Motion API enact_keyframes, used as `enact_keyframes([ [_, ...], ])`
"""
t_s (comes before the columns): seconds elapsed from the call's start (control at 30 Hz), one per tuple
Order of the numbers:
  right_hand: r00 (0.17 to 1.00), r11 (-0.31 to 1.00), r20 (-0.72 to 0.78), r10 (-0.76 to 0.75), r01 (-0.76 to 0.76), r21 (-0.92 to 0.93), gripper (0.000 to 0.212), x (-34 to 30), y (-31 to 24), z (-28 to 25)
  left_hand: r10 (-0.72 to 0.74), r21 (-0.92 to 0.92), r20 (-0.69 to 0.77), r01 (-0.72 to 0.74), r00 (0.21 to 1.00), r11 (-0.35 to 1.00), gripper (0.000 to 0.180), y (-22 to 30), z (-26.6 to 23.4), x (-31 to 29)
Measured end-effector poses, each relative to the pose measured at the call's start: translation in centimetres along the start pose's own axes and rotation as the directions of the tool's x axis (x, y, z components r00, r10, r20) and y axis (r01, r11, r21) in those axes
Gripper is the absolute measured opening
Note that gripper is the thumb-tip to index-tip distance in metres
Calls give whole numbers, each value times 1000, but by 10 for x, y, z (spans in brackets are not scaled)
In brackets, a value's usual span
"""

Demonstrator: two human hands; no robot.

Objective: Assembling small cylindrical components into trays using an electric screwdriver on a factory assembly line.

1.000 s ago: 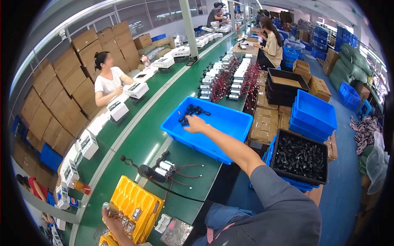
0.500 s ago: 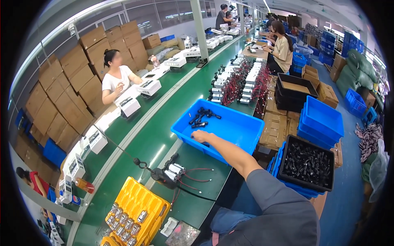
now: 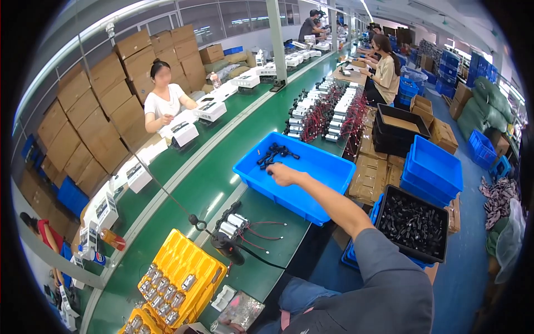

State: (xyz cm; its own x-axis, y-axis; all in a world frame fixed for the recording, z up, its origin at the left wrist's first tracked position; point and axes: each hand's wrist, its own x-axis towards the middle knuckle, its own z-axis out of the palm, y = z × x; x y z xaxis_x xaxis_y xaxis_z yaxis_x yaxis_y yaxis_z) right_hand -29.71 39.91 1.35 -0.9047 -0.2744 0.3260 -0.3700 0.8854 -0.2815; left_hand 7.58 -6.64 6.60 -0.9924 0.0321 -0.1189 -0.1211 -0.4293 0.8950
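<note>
My right hand (image 3: 285, 175) reaches over the near side of a blue plastic bin (image 3: 320, 183). Its fingers are pinched at a black plastic part, beside a small pile of black plastic parts (image 3: 276, 151) in the bin. At the lower edge a bit of my left hand (image 3: 232, 327) shows, cut off by the picture, with a silver cylindrical motor (image 3: 216, 327) at its fingers. A yellow tray (image 3: 186, 250) bearing several silver motors stands near it. Between tray and bin lie silver motors with red wires (image 3: 233, 222) on the green bench.
A black electric screwdriver (image 3: 227, 247) hangs on a cord over the bench. Rows of wired motor units (image 3: 339, 108) stand beyond the bin. To the right, a black crate of black parts (image 3: 411, 222) sits on blue bins. A co-worker (image 3: 167, 100) sits across, near white boxes (image 3: 183, 133).
My right hand has moved slightly right and up, to the black parts. The view has shifted a little, and my left hand with the motor now shows at the lower edge.
</note>
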Motion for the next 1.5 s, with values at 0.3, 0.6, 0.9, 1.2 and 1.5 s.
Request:
enact_keyframes([
  [0.3,954,681,29,-298,191,707,48,-176,-249,-139,-165,12,-60,166,984,986,22,-33,11,-5],
  [0.6,943,32,316,-104,-315,949,29,-184,-336,-33,32,541,-132,45,991,840,18,-44,43,26],
  [0.9,961,280,218,-173,-164,946,37,-166,-363,-12,167,630,-173,-21,971,776,33,-19,45,4],
  [1.2,810,278,444,-383,-358,892,41,-152,-362,-8,285,710,-162,-89,945,699,36,-7,43,1],
  [1.5,822,348,215,-528,-22,937,47,-140,-356,-2,135,686,-126,-12,983,727,34,7,39,6],
])
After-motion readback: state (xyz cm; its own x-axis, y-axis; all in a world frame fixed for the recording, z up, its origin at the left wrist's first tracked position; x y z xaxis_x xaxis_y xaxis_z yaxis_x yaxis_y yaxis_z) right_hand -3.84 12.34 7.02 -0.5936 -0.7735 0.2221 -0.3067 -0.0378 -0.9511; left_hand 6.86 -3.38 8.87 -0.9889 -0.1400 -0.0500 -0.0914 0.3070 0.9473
